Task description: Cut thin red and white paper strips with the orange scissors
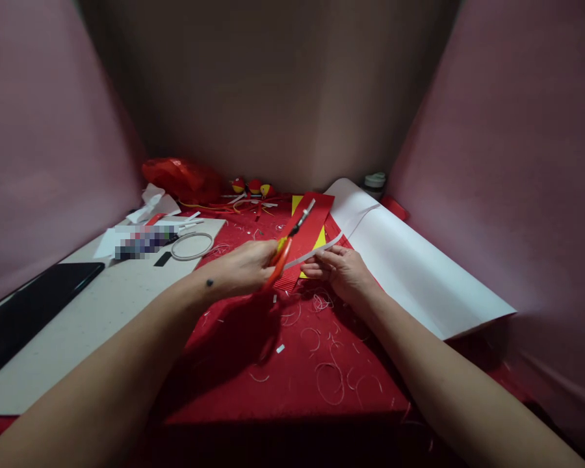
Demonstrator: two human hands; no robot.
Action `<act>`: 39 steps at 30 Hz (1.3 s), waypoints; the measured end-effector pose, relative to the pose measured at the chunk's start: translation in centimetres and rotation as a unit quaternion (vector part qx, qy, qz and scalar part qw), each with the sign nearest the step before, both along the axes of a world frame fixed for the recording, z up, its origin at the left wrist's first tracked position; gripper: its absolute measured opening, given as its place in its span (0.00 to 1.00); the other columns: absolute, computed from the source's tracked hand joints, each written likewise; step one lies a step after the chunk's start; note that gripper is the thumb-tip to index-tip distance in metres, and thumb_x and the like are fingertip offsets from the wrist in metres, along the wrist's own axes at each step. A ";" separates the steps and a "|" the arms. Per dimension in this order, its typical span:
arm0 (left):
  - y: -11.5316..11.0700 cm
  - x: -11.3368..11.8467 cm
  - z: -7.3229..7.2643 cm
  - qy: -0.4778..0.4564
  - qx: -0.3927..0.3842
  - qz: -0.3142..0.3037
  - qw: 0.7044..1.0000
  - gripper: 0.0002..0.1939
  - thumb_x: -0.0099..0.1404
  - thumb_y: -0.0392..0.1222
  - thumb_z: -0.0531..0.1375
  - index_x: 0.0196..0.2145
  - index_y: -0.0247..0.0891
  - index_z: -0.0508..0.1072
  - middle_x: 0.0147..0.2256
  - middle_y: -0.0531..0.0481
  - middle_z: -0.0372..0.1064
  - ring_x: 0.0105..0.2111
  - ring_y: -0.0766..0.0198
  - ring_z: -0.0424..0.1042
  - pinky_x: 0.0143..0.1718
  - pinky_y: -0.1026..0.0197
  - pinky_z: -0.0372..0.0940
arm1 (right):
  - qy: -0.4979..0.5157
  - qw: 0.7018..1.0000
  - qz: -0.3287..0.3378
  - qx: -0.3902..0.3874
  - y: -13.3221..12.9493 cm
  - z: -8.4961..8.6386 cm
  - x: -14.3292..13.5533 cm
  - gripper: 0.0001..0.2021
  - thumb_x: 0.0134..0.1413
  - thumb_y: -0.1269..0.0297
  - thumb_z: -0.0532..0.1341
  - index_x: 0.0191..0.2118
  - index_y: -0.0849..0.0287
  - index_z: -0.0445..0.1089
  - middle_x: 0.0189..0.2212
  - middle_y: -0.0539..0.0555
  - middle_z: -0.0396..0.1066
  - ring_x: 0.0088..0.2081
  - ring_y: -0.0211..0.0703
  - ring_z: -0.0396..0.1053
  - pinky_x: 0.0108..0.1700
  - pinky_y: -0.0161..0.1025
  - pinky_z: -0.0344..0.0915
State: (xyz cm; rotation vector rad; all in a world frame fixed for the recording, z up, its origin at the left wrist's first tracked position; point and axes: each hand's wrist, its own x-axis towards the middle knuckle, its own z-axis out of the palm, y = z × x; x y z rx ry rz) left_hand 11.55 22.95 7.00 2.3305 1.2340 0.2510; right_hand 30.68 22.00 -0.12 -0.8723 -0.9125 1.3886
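Observation:
My left hand (253, 265) is wrapped round the scissors (283, 255), which have orange and yellow handles. Their blades point away from me and up to the right, with a bit of white at the tip. My right hand (344, 270) pinches a thin white strip (316, 251). One end of this strip reaches the scissors' handles by my left fingers, and the other curls off to the right over a white sheet. Beneath both hands lie red ribbed card (312, 218) and yellow card (320, 238).
At right lies a large curled white sheet (400, 260). White thread scraps (329, 377) litter the red cloth (292, 396). To the left, a pale board (102, 331) bears a black phone-like slab (39, 305) and a coiled ring (192, 246). Behind are a red bag (182, 179) and small red-yellow figures (255, 187).

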 end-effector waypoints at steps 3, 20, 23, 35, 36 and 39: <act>-0.3 0.4 -0.4 0.084 0.038 -0.021 0.996 0.10 0.55 0.47 0.55 0.23 0.38 0.63 0.18 0.53 0.58 0.18 0.69 0.53 0.21 0.62 0.44 | -0.007 1.000 -0.004 0.000 0.0 0.3 0.1 0.04 0.44 0.69 0.62 0.25 0.63 0.66 0.24 0.58 0.74 0.26 0.43 0.73 0.33 0.41 0.72; -0.8 1.3 -2.2 0.262 0.116 -0.019 0.958 0.23 0.60 0.59 0.44 0.36 0.37 0.66 0.31 0.37 0.69 0.27 0.52 0.68 0.23 0.59 0.53 | 0.033 0.999 0.020 0.013 -0.2 0.7 0.2 0.03 0.43 0.74 0.60 0.28 0.65 0.69 0.25 0.56 0.74 0.27 0.42 0.74 0.34 0.39 0.73; -0.7 1.2 -2.4 0.272 0.127 -0.022 0.954 0.25 0.60 0.60 0.44 0.37 0.35 0.66 0.31 0.35 0.70 0.28 0.50 0.69 0.24 0.57 0.56 | 0.034 0.999 0.017 0.007 -0.2 0.8 0.1 0.02 0.42 0.74 0.60 0.28 0.65 0.68 0.25 0.56 0.75 0.26 0.41 0.74 0.34 0.38 0.73; -0.7 1.2 -1.8 0.286 0.123 -0.043 0.950 0.22 0.59 0.58 0.49 0.36 0.36 0.68 0.29 0.39 0.71 0.27 0.53 0.70 0.23 0.59 0.57 | 0.021 0.999 0.026 0.005 0.1 0.2 0.5 0.01 0.43 0.73 0.60 0.27 0.64 0.68 0.27 0.57 0.75 0.27 0.41 0.74 0.38 0.41 0.72; -0.8 1.3 -1.6 0.286 0.120 -0.045 0.950 0.21 0.59 0.57 0.49 0.36 0.36 0.68 0.29 0.40 0.71 0.26 0.54 0.70 0.23 0.60 0.56 | 0.021 0.999 0.028 0.006 0.1 0.1 0.5 0.01 0.44 0.73 0.60 0.27 0.64 0.68 0.28 0.57 0.75 0.28 0.41 0.74 0.38 0.41 0.72; -1.0 1.4 -1.2 0.267 0.112 -0.065 0.955 0.17 0.60 0.53 0.50 0.34 0.37 0.68 0.26 0.43 0.70 0.24 0.59 0.68 0.22 0.62 0.52 | 0.019 0.999 0.029 0.009 0.1 0.0 0.6 0.01 0.44 0.72 0.60 0.27 0.63 0.68 0.28 0.57 0.75 0.28 0.42 0.73 0.39 0.43 0.71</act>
